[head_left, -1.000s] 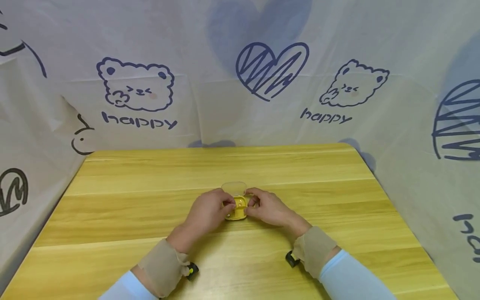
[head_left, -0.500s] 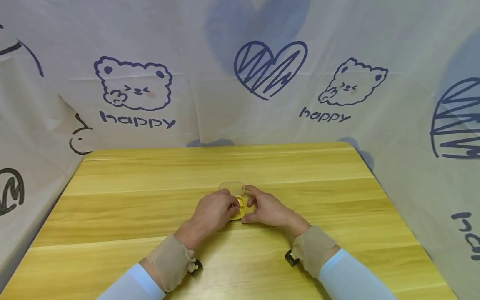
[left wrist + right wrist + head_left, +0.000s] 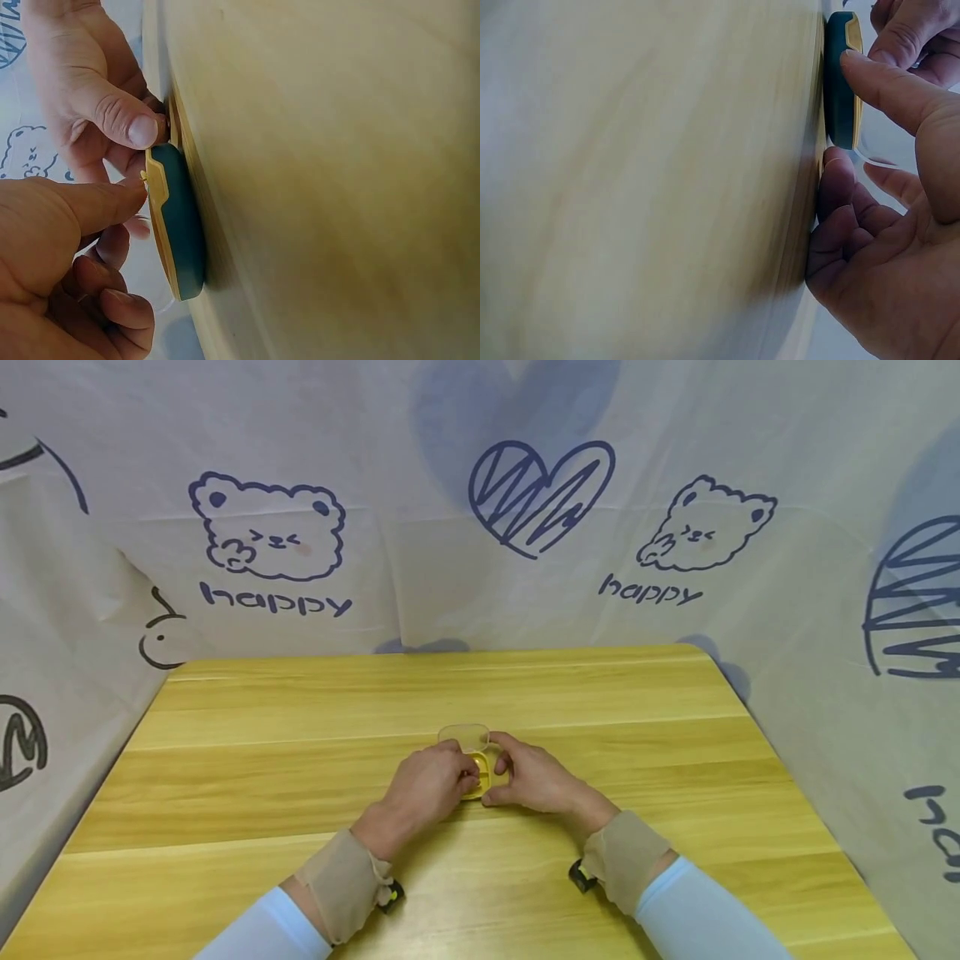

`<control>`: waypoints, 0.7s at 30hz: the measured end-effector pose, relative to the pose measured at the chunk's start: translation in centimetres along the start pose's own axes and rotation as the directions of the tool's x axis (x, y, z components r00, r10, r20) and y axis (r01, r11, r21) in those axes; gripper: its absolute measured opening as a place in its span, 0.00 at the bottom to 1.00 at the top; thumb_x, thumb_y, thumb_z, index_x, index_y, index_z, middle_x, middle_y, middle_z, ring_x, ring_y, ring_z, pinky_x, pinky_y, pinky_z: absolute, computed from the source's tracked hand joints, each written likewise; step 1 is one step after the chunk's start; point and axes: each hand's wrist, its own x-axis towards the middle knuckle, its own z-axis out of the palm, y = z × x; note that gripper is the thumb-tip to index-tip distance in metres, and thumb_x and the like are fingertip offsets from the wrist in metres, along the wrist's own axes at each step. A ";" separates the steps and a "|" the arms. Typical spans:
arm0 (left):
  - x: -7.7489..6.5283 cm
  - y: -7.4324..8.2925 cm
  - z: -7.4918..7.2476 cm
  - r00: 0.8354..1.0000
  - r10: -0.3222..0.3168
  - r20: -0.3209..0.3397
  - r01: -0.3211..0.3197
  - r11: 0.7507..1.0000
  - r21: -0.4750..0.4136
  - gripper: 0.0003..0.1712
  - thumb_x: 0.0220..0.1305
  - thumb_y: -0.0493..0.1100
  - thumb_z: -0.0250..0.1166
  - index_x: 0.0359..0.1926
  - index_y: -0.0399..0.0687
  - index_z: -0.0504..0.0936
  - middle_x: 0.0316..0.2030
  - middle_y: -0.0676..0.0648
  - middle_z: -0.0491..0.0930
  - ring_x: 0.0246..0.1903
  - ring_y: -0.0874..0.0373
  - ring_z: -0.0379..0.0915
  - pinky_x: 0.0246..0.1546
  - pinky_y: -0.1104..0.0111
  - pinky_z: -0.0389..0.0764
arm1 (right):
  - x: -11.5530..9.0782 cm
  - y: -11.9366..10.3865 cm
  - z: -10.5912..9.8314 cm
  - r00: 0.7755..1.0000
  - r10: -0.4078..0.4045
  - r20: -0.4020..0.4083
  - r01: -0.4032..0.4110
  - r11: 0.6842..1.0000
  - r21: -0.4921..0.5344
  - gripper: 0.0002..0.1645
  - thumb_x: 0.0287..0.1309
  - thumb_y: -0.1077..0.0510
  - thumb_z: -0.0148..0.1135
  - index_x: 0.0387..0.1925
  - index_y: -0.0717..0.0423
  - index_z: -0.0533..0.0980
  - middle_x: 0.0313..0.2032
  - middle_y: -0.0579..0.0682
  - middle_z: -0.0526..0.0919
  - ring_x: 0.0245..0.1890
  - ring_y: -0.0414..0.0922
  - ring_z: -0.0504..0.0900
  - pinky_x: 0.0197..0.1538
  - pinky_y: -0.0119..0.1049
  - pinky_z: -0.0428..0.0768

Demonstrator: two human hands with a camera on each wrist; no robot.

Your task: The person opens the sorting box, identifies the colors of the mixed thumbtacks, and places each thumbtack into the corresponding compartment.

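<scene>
A small pill box (image 3: 483,770), yellow inside with compartments and dark green outside, lies on the table, its clear lid (image 3: 465,737) raised at the back. My left hand (image 3: 427,783) has its thumb and finger together over the box's inside. A tiny yellow bit (image 3: 143,177) shows by that thumb tip; whether it is pinched or part of the box I cannot tell. My right hand (image 3: 536,777) steadies the box from the right, thumb (image 3: 889,86) on its front rim and forefinger by the lid's edge. The left fingers hide most of the compartments.
The wood-grain table (image 3: 300,710) spreads around the box on all sides. A pale cloth (image 3: 420,568) with bear and heart drawings hangs behind it and along both sides.
My left hand has shifted right and farther over the box, covering its left compartments. My right thumb has slid toward the box's front corner. During the last half second both hands stay nearly still.
</scene>
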 end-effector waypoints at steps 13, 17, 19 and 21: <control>0.2 0.1 0.6 0.997 0.076 -0.030 -0.072 0.992 0.103 0.07 0.62 0.42 0.65 0.28 0.57 0.85 0.26 0.57 0.71 0.23 0.66 0.66 0.23 0.69 0.76 | 0.0 0.0 -0.2 1.000 0.003 -0.012 -0.003 1.000 -0.002 0.52 0.44 0.46 0.76 0.68 0.46 0.61 0.37 0.49 0.78 0.22 0.40 0.70 0.27 0.35 0.71; 0.1 0.3 0.3 0.999 0.044 -0.023 -0.042 0.996 0.082 0.07 0.63 0.42 0.63 0.29 0.57 0.84 0.26 0.57 0.70 0.22 0.66 0.66 0.23 0.69 0.75 | 0.0 -0.1 -0.3 1.000 0.012 -0.007 -0.012 1.000 -0.011 0.51 0.44 0.46 0.76 0.69 0.45 0.60 0.37 0.49 0.78 0.22 0.40 0.70 0.27 0.34 0.70; 0.0 0.3 -0.2 1.000 0.012 -0.015 -0.011 0.998 0.055 0.06 0.64 0.43 0.63 0.31 0.57 0.85 0.27 0.57 0.70 0.23 0.66 0.65 0.24 0.70 0.74 | 0.0 -0.2 -0.3 1.000 0.015 -0.002 -0.015 1.000 -0.014 0.51 0.45 0.46 0.76 0.69 0.45 0.60 0.37 0.49 0.78 0.22 0.40 0.71 0.28 0.34 0.71; -0.3 0.1 -1.1 1.000 -0.030 0.005 0.030 0.999 0.012 0.05 0.64 0.45 0.64 0.32 0.57 0.85 0.27 0.58 0.70 0.23 0.66 0.65 0.25 0.70 0.73 | 0.0 -0.2 -0.3 1.000 0.017 0.002 -0.017 1.000 -0.010 0.51 0.45 0.46 0.76 0.69 0.45 0.60 0.37 0.49 0.78 0.23 0.41 0.72 0.28 0.34 0.72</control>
